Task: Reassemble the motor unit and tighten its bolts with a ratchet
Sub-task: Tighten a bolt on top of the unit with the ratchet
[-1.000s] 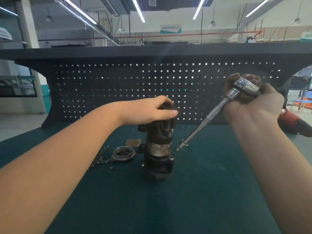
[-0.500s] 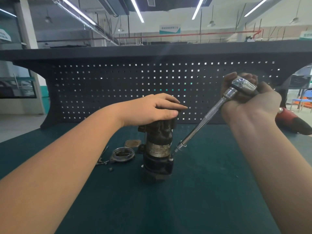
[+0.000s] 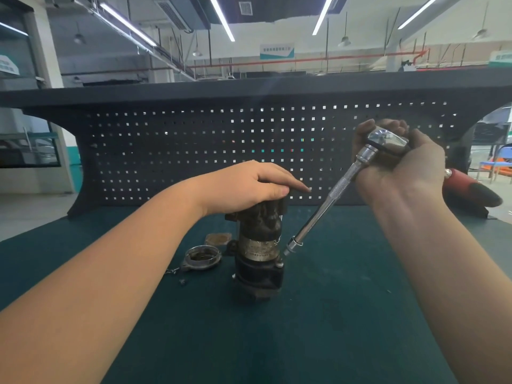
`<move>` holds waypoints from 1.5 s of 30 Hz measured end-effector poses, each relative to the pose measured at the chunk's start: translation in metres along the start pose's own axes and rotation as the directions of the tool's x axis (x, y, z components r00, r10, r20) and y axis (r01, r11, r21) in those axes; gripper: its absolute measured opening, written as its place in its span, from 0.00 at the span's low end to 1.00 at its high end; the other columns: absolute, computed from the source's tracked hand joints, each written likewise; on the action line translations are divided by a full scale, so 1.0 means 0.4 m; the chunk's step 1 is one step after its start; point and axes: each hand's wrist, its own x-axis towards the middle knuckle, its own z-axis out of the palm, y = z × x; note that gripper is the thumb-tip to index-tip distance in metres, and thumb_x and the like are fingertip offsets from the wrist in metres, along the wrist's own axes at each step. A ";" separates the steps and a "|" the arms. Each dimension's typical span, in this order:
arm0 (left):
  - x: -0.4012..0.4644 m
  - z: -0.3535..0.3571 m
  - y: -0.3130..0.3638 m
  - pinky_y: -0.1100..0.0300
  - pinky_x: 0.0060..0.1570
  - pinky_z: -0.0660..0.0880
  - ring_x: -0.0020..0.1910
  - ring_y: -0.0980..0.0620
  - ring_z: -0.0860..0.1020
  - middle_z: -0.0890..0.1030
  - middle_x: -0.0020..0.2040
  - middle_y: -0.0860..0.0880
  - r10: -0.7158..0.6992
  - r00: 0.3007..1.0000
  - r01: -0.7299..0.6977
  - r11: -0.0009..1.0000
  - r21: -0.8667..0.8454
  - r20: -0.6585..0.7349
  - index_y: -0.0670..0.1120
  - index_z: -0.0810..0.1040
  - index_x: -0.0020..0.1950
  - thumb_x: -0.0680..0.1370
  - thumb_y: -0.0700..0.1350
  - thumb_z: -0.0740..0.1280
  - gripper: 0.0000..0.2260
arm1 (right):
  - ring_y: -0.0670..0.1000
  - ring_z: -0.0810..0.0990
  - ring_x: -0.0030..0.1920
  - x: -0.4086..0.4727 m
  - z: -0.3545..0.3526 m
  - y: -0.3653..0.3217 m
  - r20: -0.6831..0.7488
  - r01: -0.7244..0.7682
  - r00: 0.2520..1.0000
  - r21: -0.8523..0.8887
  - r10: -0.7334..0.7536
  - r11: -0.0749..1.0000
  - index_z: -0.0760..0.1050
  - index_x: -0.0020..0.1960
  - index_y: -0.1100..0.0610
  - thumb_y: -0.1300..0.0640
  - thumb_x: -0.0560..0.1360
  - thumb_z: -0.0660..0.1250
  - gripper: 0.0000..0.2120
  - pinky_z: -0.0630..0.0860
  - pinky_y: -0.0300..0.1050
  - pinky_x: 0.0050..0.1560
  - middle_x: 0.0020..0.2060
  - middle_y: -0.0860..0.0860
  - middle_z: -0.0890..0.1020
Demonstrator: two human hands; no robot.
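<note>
Centrally on the green mat point(image 3: 332, 314), the upright motor unit point(image 3: 259, 253) is pressed by a flat left hand point(image 3: 249, 187); the right hand point(image 3: 399, 164) grips the ratchet point(image 3: 327, 200) (flange ring point(image 3: 201, 257) crowding left, open mat on the right).

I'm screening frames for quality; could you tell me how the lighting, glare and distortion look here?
Head view: ceiling strip lights blow out; glare on the ratchet head in the right hand, which is shadowed; the left hand on the motor is evenly lit; wide-angle bending bows the pegboard.
</note>
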 end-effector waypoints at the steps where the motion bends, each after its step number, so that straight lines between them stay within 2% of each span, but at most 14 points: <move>1: 0.000 0.004 0.000 0.77 0.58 0.66 0.61 0.72 0.70 0.74 0.62 0.68 0.010 1.000 -0.010 1.000 -0.005 -0.014 0.62 0.81 0.53 0.82 0.43 0.60 0.15 | 0.51 0.74 0.23 -0.007 0.003 0.003 0.023 -0.021 1.000 0.030 0.021 0.999 0.69 0.38 0.61 0.57 0.83 0.53 0.17 0.79 0.46 0.31 0.23 0.52 0.72; 9: 0.009 0.033 -0.013 0.48 0.69 0.64 0.63 0.59 0.70 0.75 0.59 0.69 0.014 0.987 0.003 0.995 0.104 -0.161 0.63 0.79 0.47 0.81 0.52 0.58 0.10 | 0.52 0.82 0.35 -0.044 0.025 0.099 0.299 0.292 0.937 -0.386 -0.181 0.875 0.70 0.38 0.58 0.48 0.82 0.58 0.18 0.80 0.49 0.44 0.31 0.55 0.81; 12: 0.010 0.027 -0.007 0.46 0.69 0.62 0.65 0.57 0.69 0.74 0.59 0.70 -0.051 0.989 0.066 0.992 0.107 -0.136 0.62 0.78 0.56 0.72 0.62 0.55 0.18 | 0.46 0.81 0.38 -0.062 0.027 0.151 0.477 0.587 0.809 -0.630 -0.342 0.509 0.71 0.35 0.57 0.50 0.82 0.58 0.19 0.76 0.37 0.44 0.36 0.57 0.82; 16: 0.014 0.034 0.007 0.53 0.59 0.71 0.54 0.54 0.78 0.79 0.60 0.46 -0.051 0.974 0.076 0.991 0.106 -0.222 0.48 0.79 0.59 0.74 0.59 0.58 0.22 | 0.38 0.71 0.37 -0.083 0.039 0.191 0.655 0.736 0.663 -0.659 -0.364 0.156 0.69 0.34 0.59 0.55 0.80 0.62 0.16 0.68 0.30 0.42 0.37 0.50 0.70; 20: 0.005 0.048 0.009 0.54 0.45 0.72 0.42 0.56 0.74 0.73 0.38 0.55 -0.044 0.977 0.099 0.960 0.262 -0.208 0.53 0.69 0.36 0.73 0.53 0.58 0.08 | 0.53 0.68 0.51 -0.102 0.030 0.211 0.797 0.697 0.587 -0.587 -0.142 -0.411 0.74 0.45 0.57 0.47 0.79 0.62 0.14 0.66 0.52 0.50 0.48 0.52 0.72; 23: 0.004 0.045 0.003 0.45 0.54 0.74 0.49 0.41 0.75 0.70 0.36 0.56 -0.089 0.960 0.149 0.965 0.216 -0.264 0.53 0.64 0.35 0.79 0.38 0.60 0.15 | 0.54 0.66 0.59 -0.119 0.026 0.218 0.801 0.640 0.598 -0.455 0.029 -0.619 0.73 0.52 0.52 0.43 0.76 0.63 0.13 0.62 0.57 0.58 0.55 0.50 0.71; 27: 0.005 0.047 0.005 0.47 0.48 0.73 0.45 0.42 0.75 0.70 0.34 0.55 -0.073 0.958 0.153 0.949 0.276 -0.278 0.52 0.64 0.34 0.79 0.38 0.59 0.15 | 0.55 0.70 0.61 -0.121 0.011 0.210 0.835 0.726 0.548 -0.499 -0.040 -0.474 0.78 0.50 0.53 0.49 0.71 0.70 0.10 0.63 0.59 0.58 0.55 0.51 0.75; 31: 0.018 0.047 0.001 0.52 0.41 0.71 0.42 0.46 0.75 0.76 0.38 0.50 0.012 0.965 0.087 0.929 0.361 -0.262 0.52 0.69 0.35 0.74 0.56 0.51 0.14 | 0.57 0.72 0.58 -0.101 -0.007 0.199 0.833 0.785 0.477 -0.547 -0.279 -0.292 0.81 0.45 0.59 0.54 0.74 0.66 0.09 0.67 0.46 0.57 0.55 0.56 0.76; 33: 0.026 0.044 -0.016 0.55 0.37 0.69 0.39 0.53 0.76 0.79 0.38 0.50 0.029 0.969 0.058 0.938 0.341 -0.244 0.60 0.74 0.36 0.75 0.68 0.46 0.21 | 0.50 0.75 0.52 -0.088 -0.008 0.189 0.690 0.760 0.601 -0.650 -0.403 0.021 0.79 0.44 0.60 0.56 0.78 0.64 0.09 0.68 0.36 0.53 0.49 0.54 0.74; 36: 0.033 0.047 -0.032 0.57 0.35 0.68 0.32 0.59 0.73 0.74 0.29 0.53 0.031 0.970 0.061 0.929 0.366 -0.239 0.63 0.76 0.42 0.77 0.69 0.47 0.21 | 0.47 0.73 0.40 -0.064 0.009 0.160 0.234 0.415 0.909 -0.579 -0.345 0.702 0.72 0.44 0.53 0.60 0.80 0.63 0.06 0.70 0.41 0.43 0.41 0.49 0.74; 38: 0.036 0.047 -0.035 0.57 0.36 0.69 0.33 0.60 0.73 0.73 0.29 0.53 0.026 0.964 0.085 0.912 0.400 -0.264 0.56 0.77 0.47 0.77 0.69 0.47 0.25 | 0.47 0.71 0.35 -0.059 0.016 0.145 0.184 0.308 0.951 -0.485 -0.249 0.819 0.69 0.44 0.52 0.64 0.78 0.64 0.09 0.69 0.40 0.34 0.37 0.47 0.74; 40: 0.032 0.043 -0.029 0.57 0.39 0.71 0.37 0.59 0.75 0.76 0.33 0.53 0.018 0.966 0.093 0.906 0.414 -0.257 0.55 0.78 0.52 0.74 0.72 0.45 0.30 | 0.45 0.71 0.32 -0.072 0.014 0.137 0.445 0.566 0.822 -0.577 -0.355 0.588 0.69 0.44 0.52 0.67 0.76 0.65 0.11 0.69 0.38 0.32 0.34 0.44 0.74; 43: 0.026 0.038 -0.021 0.63 0.42 0.71 0.45 0.61 0.78 0.80 0.40 0.56 0.038 0.964 0.072 0.916 0.395 -0.263 0.61 0.80 0.46 0.75 0.67 0.57 0.16 | 0.47 0.74 0.39 -0.085 -0.001 0.148 0.891 0.899 0.374 -0.416 -0.257 -0.136 0.79 0.44 0.58 0.71 0.68 0.64 0.12 0.71 0.38 0.39 0.41 0.45 0.73; 45: 0.027 0.043 -0.017 0.59 0.37 0.71 0.44 0.55 0.78 0.77 0.37 0.55 0.016 0.958 0.100 0.917 0.385 -0.286 0.56 0.75 0.35 0.72 0.58 0.61 0.10 | 0.51 0.76 0.41 -0.096 -0.004 0.169 0.960 0.914 0.262 -0.281 -0.103 -0.291 0.83 0.47 0.60 0.72 0.67 0.65 0.14 0.71 0.40 0.40 0.41 0.51 0.77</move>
